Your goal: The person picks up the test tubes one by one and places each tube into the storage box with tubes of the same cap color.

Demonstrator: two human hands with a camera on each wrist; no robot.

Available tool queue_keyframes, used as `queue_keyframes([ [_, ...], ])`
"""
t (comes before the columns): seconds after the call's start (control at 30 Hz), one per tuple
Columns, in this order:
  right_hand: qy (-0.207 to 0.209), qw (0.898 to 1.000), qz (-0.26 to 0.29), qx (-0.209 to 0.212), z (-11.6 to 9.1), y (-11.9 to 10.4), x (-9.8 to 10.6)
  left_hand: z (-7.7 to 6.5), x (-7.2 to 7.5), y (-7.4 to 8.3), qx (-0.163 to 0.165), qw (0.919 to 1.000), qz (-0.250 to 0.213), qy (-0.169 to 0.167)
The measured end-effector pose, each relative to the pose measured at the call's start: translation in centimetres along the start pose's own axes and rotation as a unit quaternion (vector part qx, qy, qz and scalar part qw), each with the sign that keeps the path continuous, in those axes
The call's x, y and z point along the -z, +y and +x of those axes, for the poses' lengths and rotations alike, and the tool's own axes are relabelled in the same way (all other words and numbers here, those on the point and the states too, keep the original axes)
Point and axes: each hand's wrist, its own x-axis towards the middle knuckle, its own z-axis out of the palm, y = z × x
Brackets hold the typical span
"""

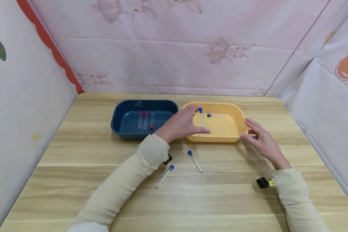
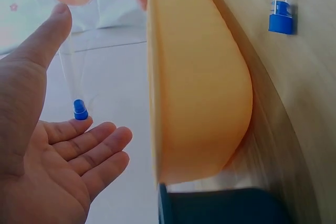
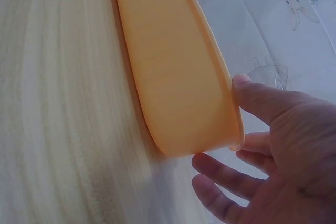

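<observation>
My left hand (image 1: 179, 125) is above the left part of the yellow tray (image 1: 214, 139). It pinches a clear test tube (image 1: 202, 118) with a blue cap end to end, thumb at the bottom and a fingertip at the cap, as the left wrist view shows. The other fingers are spread. Inside the tray lies another blue-capped test tube (image 1: 218, 116). At the tray's right end my right hand (image 1: 263, 142) holds the rim between thumb and fingers; the thumb (image 3: 257, 94) lies along the rim in the right wrist view.
A dark blue tray (image 1: 124, 134) stands left of the yellow one, with several red-capped test tubes (image 1: 145, 121) in it. Two blue-capped test tubes lie on the wooden table in front, one test tube (image 1: 164, 177) near the left forearm, the other test tube (image 1: 195, 162) further right.
</observation>
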Motion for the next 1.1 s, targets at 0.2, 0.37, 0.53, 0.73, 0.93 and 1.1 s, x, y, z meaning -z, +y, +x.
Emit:
queue_keyframes([
  [0.2, -0.001, 1.0, 0.003, 0.001, 0.1, 0.1, 0.0, 2.0, -1.2, 0.2, 0.014, 0.9999, -0.003, -0.009],
  [0.37, -0.001, 1.0, 0.006, 0.001, 0.1, 0.2, 0.0, 3.6, -2.1, 0.1, 0.026, 0.9995, 0.002, -0.018],
  [0.53, -0.001, 1.0, 0.007, 0.001, 0.1, 0.2, 0.0, 4.8, -2.8, 0.0, 0.035, 0.9991, 0.011, -0.024],
  [0.73, 0.001, 1.0, 0.003, -0.002, 0.2, 0.4, 0.1, 5.7, -3.5, -0.4, 0.035, 0.999, 0.009, -0.027],
  [0.93, 0.002, 1.0, 0.003, -0.002, 0.2, 0.2, 0.1, 6.7, -4.2, -0.6, 0.045, 0.9983, 0.018, -0.033],
  [1.1, 0.004, 1.0, 0.002, -0.001, 0.1, 0.3, 0.1, 7.2, -4.8, -0.4, 0.047, 0.9981, 0.022, -0.032],
])
